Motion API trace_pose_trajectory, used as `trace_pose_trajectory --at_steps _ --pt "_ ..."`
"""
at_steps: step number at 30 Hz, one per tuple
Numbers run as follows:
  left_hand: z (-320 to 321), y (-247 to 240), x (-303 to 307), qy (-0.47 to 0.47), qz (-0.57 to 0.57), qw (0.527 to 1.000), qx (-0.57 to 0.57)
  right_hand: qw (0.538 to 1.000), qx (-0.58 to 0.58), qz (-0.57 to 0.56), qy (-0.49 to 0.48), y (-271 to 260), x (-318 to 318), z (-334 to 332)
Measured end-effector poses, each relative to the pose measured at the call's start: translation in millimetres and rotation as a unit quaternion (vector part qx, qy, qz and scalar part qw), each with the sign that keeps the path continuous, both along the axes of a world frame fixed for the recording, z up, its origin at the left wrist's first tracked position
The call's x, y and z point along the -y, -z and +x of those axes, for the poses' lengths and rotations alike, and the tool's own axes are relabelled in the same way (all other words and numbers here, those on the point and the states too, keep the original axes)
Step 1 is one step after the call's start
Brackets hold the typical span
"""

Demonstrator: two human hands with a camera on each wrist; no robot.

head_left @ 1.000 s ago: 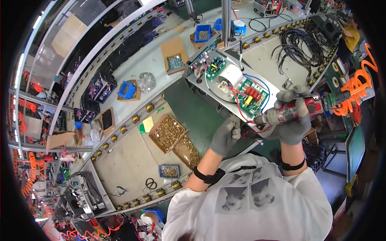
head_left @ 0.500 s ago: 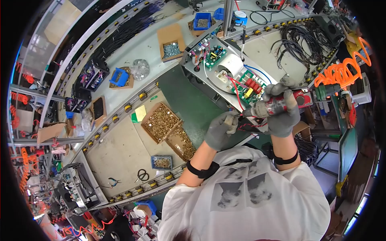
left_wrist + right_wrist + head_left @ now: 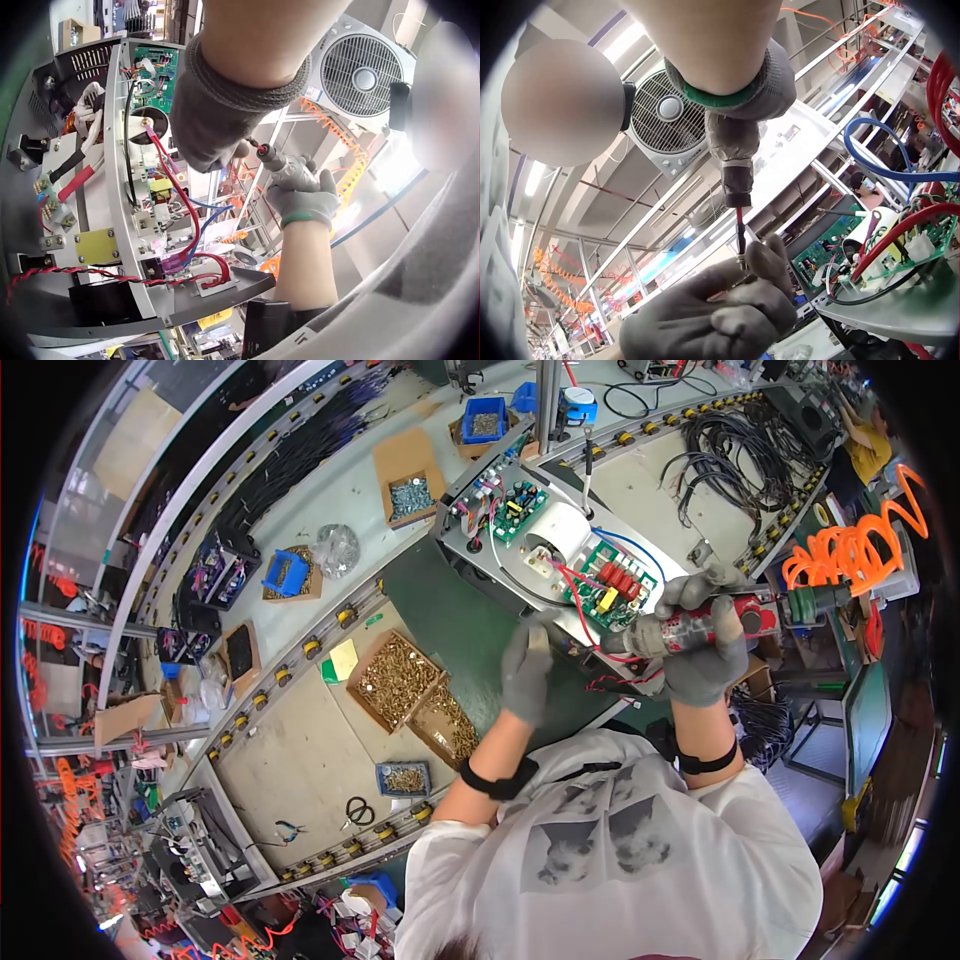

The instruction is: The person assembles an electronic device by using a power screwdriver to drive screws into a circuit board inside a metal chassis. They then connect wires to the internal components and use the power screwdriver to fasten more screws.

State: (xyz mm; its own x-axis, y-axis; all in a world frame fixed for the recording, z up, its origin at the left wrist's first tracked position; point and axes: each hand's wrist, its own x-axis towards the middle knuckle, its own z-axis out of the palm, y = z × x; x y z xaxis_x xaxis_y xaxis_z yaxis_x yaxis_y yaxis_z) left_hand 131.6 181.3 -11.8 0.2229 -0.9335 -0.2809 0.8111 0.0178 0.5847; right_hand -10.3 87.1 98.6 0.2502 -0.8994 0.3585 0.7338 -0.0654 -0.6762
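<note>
In the head view my gloved right hand (image 3: 705, 645) grips a red-and-grey power screwdriver (image 3: 695, 628) near the right end of a metal chassis (image 3: 545, 575) fitted with green circuit boards. The screwdriver points left. My gloved left hand (image 3: 527, 675) is beside the chassis's near edge, left of the tool. From the right wrist, the screwdriver's bit (image 3: 741, 232) reaches down to the left hand (image 3: 720, 307), whose curled thumb and fingers pinch a small screw (image 3: 742, 280) at its tip. Red and blue wires (image 3: 187, 202) hang loose from the chassis.
An orange coiled hose (image 3: 850, 555) runs behind the screwdriver. On the bench to the left are cardboard boxes of brass screws (image 3: 395, 680), a small blue bin (image 3: 403, 778), pliers (image 3: 290, 830) and scissors (image 3: 358, 812). Black cables (image 3: 735, 470) lie beyond the chassis.
The head view has shifted slightly. My left hand has moved left from the screwdriver's tip, its fingers now pointing more upward. The right hand keeps its grip on the screwdriver.
</note>
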Motion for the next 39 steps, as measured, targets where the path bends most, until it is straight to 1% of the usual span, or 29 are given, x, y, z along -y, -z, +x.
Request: trace_pose_trajectory --at_steps 1,2,3,5,6,8,9,10,12,13,14,16,17,19,20,22,23,25,26,28,29,32,35,37,39 --pt "10.7 -2.3 14.4 -0.09 -0.009 0.936 0.341 1.0 -0.005 -0.015 0.024 0.0 2.0 -1.6" --pt "19.1 -4.2 27.7 -0.168 -0.018 0.752 0.637 0.998 -0.011 -0.028 0.047 0.2 2.9 -3.4" --pt "24.7 -5.4 41.0 -0.163 -0.021 0.753 0.637 0.998 -0.011 -0.027 0.053 -0.7 4.3 -3.1" --pt "28.8 -7.9 67.9 -0.132 -0.131 0.639 0.747 0.988 -0.055 -0.011 0.143 -4.8 5.7 -2.3" --pt "28.1 -2.0 80.8 -0.126 -0.142 0.641 0.744 0.985 -0.066 -0.016 0.159 -5.1 7.8 -1.8" --pt "27.2 6.4 100.4 0.006 -0.188 0.623 0.759 0.976 -0.068 0.001 0.207 -6.9 9.1 3.4" --pt "26.1 10.9 103.9 0.006 -0.192 0.604 0.773 0.975 -0.07 -0.002 0.211 -6.0 11.0 3.8" --pt "27.0 7.5 107.6 0.005 -0.195 0.606 0.771 0.972 -0.071 -0.019 0.224 -4.1 12.6 4.0" --pt "30.1 3.5 113.6 0.01 -0.183 0.547 0.817 0.968 -0.076 -0.034 0.236 -3.3 14.8 7.7" --pt "30.0 1.1 119.3 0.047 -0.157 0.553 0.817 0.961 -0.075 -0.028 0.266 -4.4 16.1 12.2" --pt "27.7 1.9 124.1 0.047 -0.155 0.555 0.816 0.953 -0.074 -0.023 0.294 -5.3 17.2 17.0" --pt "21.8 4.5 130.7 0.068 -0.112 0.526 0.84 0.948 -0.075 -0.025 0.308 -6.5 17.8 26.0" --pt "21.4 6.2 130.0 0.069 -0.11 0.528 0.839 0.943 -0.075 -0.027 0.323 -6.3 17.1 30.0" --pt "19.8 7.7 128.3 0.053 -0.128 0.428 0.893 0.94 -0.076 -0.012 0.333 -5.9 17.7 37.1" --pt "19.8 7.2 128.5 0.055 -0.126 0.43 0.892 0.936 -0.074 0.002 0.343 -4.9 18.8 39.6" --pt "22.8 4.0 130.7 0.058 -0.144 0.36 0.92 0.94 -0.067 0.007 0.334 1.4 22.9 42.8" --pt "25.7 3.1 131.7 0.058 -0.14 0.362 0.92 0.941 -0.069 -0.005 0.332 5.0 25.2 44.2" --pt "31.8 3.0 131.9 0.044 -0.222 0.351 0.909 0.942 -0.07 -0.016 0.327 8.5 27.0 45.4" --pt "33.9 4.1 131.9 0.044 -0.219 0.351 0.909 0.942 -0.074 -0.025 0.328 9.3 27.6 45.2" --pt "36.3 5.6 132.4 0.048 -0.258 0.365 0.893 0.941 -0.075 -0.032 0.329 10.3 29.8 45.1" --pt "36.6 5.7 131.9 0.048 -0.25 0.354 0.9 0.939 -0.082 -0.034 0.332 9.7 30.6 44.5" --pt "36.0 4.5 133.3 0.078 -0.224 0.355 0.904 0.937 -0.095 -0.025 0.335 10.3 29.7 43.1" --pt "38.2 1.7 133.2 0.091 -0.227 0.356 0.902 0.943 -0.081 -0.048 0.32 15.0 31.7 43.7" --pt "37.9 1.3 133.5 0.086 -0.217 0.351 0.907 0.944 -0.046 -0.014 0.328 15.9 36.0 43.9" --pt "38.0 0.6 133.5 0.083 -0.207 0.346 0.912 0.944 -0.05 -0.011 0.324 10.5 34.3 43.4"
